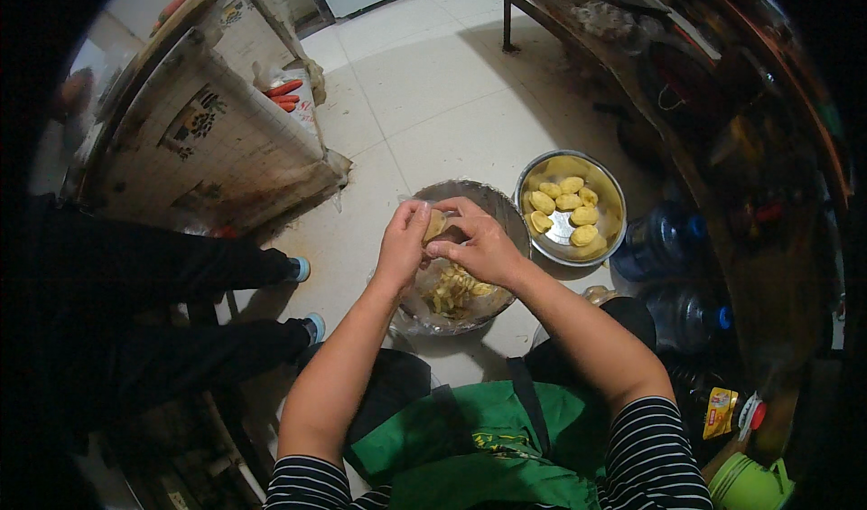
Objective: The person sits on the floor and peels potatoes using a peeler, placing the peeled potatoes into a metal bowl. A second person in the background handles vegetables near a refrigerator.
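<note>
Over a wide bowl (pixel 520 229) lined with clear plastic, my left hand (pixel 405 235) grips a yellowish potato (pixel 435 225), partly covered by my fingers. My right hand (pixel 477 239) is curled close against the potato's right side. Whether a tool sits between its fingers is hidden. Potato peelings (pixel 450 293) lie in the lined bowl below both hands. To the right, a steel basin (pixel 622 222) holds several peeled potatoes (pixel 567 202).
Water jugs (pixel 660 239) and an oil bottle (pixel 721 412) stand at right, with a green plastic container (pixel 752 486) beyond. Another person's legs (pixel 237 266) are at left. Carrots (pixel 284 95) lie on a bag near the covered cabinet (pixel 223 130).
</note>
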{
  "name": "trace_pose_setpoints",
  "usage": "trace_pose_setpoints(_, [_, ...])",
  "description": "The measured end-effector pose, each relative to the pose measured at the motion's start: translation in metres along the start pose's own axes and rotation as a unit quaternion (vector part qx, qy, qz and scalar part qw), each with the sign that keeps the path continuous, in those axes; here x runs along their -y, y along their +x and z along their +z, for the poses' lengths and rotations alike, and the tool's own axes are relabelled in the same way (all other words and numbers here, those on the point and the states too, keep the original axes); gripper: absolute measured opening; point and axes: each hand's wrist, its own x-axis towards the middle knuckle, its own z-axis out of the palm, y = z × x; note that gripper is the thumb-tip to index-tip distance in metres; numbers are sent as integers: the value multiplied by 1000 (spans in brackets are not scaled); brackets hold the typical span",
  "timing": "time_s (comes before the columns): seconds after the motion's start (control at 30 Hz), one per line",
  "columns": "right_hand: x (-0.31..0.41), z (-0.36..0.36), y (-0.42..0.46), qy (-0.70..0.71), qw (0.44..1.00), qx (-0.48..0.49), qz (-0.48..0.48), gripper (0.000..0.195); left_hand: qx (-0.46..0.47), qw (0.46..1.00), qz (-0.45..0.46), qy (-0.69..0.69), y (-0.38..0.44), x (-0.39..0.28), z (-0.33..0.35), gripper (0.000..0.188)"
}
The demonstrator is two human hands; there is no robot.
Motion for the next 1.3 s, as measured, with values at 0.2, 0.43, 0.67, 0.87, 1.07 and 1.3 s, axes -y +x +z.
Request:
trace_pose_setpoints(0.2, [-4,-5,4,5,996,-43,81,23,0,1000,17,26,-3,-2,3,27])
trace_pose_setpoints(0.43, [-21,-15,10,14,977,-73,199,37,16,999,2,42,-4,-8,-2,27])
trace_pose_setpoints(0.67, [-5,2,1,-31,998,-55,-21,25,-19,992,73,98,-6,0,-1,32])
trace_pose_setpoints(0.87, [-30,-20,11,-5,963,-85,256,36,-1,987,115,111,-7,0,8,35])
trace_pose_setpoints(1.07, [-2,-7,10,-19,999,-1,50,28,-67,959,205,184,8,24,-12,27])
trace_pose_setpoints(1.3, [-18,-17,12,67,967,-95,225,26,26,975,135,174,3,-1,-6,22])
